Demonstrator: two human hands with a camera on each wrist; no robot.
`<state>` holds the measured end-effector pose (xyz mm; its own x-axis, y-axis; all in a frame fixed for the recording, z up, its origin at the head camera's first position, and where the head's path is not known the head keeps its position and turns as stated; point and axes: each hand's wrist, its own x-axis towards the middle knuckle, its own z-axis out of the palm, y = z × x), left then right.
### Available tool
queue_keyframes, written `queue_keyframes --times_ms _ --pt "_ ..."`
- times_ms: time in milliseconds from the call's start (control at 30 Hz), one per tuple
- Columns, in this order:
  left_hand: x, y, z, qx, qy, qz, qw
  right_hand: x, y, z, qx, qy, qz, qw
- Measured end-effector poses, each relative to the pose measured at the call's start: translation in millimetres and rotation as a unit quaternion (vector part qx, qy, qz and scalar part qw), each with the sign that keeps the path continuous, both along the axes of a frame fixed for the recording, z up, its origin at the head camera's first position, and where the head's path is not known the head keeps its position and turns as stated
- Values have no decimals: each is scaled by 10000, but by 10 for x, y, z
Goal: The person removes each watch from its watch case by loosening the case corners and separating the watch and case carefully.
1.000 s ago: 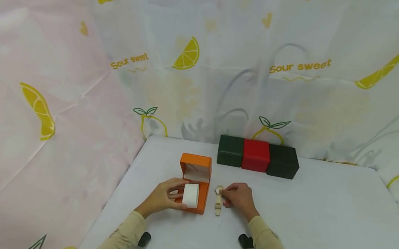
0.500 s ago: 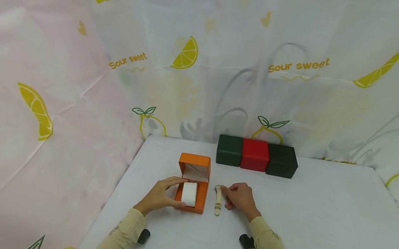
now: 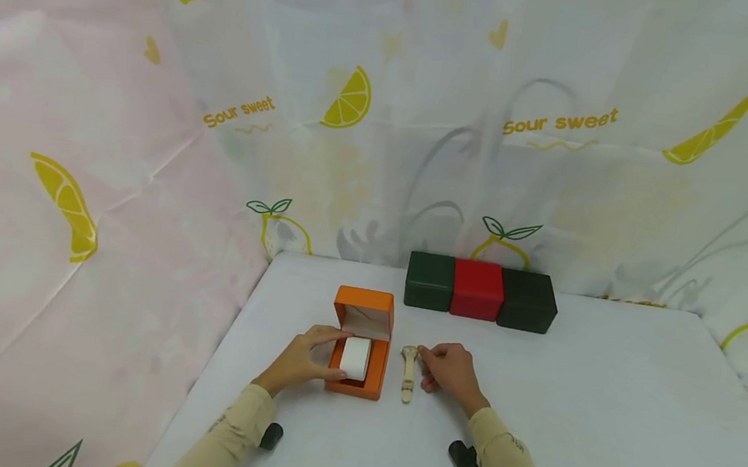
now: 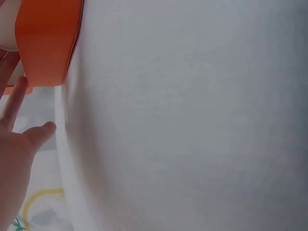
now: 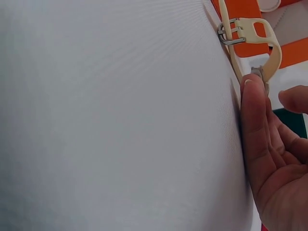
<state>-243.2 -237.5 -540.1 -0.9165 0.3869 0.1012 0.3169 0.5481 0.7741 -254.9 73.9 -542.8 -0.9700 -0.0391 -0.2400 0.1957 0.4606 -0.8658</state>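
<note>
while the left hand grips a white cushion at the orange box, thumb and fingers set across it, the right hand touches a watch; pinched or not, i cannot tell. the watch lies between right hand and box, long axis running near to far.

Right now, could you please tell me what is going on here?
A person's left hand grips a white cushion at an open orange box. Their right hand holds a cream-strapped watch by its case, beside the box. The watch is off the cushion. A green box, red box and black box stand farther back.
</note>
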Motion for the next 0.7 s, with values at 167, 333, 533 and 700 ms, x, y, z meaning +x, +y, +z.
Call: queue_keyframes --times_ms 167,333,533,700 --pt "-38 29 -2 -319 209 -157 9991 -13 14 -20 -49 -35 31 10000" --pt "-48 54 -7 -604 815 -505 9936 -25 30 -22 -218 21 107 9997" --pt "-40 57 8 -790 1077 -607 9892 -60 76 19 32 362 243 9990" --pt "-13 86 53 -993 1144 -563 9869 -195 204 192 554 1434 228 9879"
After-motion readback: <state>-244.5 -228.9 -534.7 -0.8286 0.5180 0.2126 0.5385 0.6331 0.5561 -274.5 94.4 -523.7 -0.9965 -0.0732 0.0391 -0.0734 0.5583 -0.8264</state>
